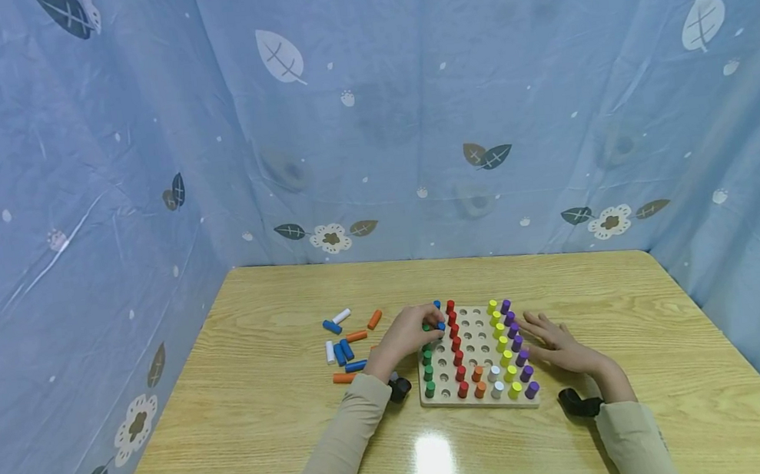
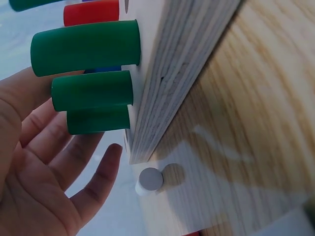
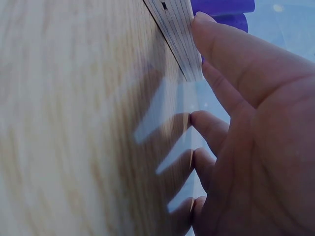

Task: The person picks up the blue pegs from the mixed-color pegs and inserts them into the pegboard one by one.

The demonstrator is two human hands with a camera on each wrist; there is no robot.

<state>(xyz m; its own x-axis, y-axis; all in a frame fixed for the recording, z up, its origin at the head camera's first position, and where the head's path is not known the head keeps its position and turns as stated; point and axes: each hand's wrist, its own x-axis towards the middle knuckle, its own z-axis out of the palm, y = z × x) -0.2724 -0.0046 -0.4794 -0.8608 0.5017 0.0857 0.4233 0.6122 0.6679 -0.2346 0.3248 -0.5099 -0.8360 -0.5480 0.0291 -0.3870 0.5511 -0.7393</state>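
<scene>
A wooden pegboard (image 1: 477, 404) lies on the table with upright coloured pegs in rows. Over its left side, my left hand (image 1: 406, 336) pinches a blue peg (image 1: 441, 326) between thumb and fingers, at the second column. Whether that peg sits in its hole is hidden. Green pegs (image 2: 86, 46) stand between the left wrist camera and the fingertips. My right hand (image 1: 562, 348) rests by the board's right edge, fingers spread; its thumb (image 3: 209, 37) touches the edge near the purple pegs (image 1: 516, 344), and other fingertips touch the tabletop.
Loose pegs lie left of the board: blue (image 1: 340, 355), white (image 1: 330, 353) and orange (image 1: 375, 319). On the board stand red pegs (image 1: 458, 358), yellow pegs (image 1: 502, 344), a few orange pegs (image 1: 478, 374) and white pegs (image 1: 495, 374). A patterned blue curtain (image 1: 412, 148) surrounds the table.
</scene>
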